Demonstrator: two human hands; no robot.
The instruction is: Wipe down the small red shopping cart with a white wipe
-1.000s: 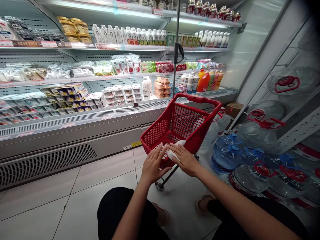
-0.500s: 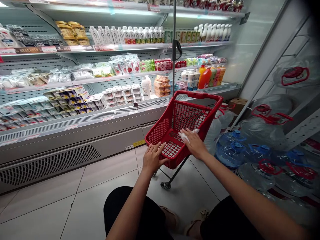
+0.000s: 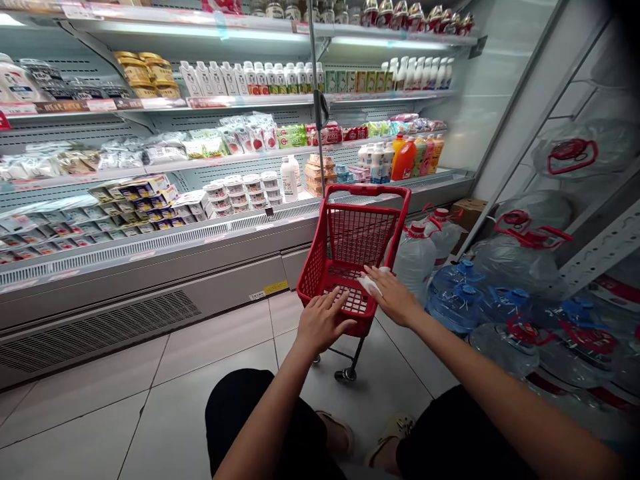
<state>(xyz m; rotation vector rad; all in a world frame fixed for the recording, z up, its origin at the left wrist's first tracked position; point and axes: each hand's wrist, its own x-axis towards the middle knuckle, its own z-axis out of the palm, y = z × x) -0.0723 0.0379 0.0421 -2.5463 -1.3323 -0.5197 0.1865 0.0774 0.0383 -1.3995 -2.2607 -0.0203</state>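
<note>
A small red plastic shopping cart [image 3: 364, 240] with lattice walls stands on the tiles before me. My left hand [image 3: 321, 323] lies over the near left corner of its rim, fingers spread and the thumb apart. On the right side of the basket, my right hand [image 3: 393, 293] presses a white cloth or tissue [image 3: 370, 285] under its fingers against the rim. Part of that cloth is hidden by the hand. Through the cart's floor grid the pale tiles show, and a caster wheel [image 3: 345, 375] is visible below.
A lit refrigerated display [image 3: 240, 233] with dairy tubs, bottles and packs runs behind the cart. A vertical door edge with a dark handle [image 3: 321, 109] crosses it. Large water jugs [image 3: 457, 300] crowd the right side. My knees and shoes are close below.
The cart has turned, its handle end swinging left, so it now faces me more squarely. My left hand has shifted slightly right with the rim, and my right hand slightly nearer.
</note>
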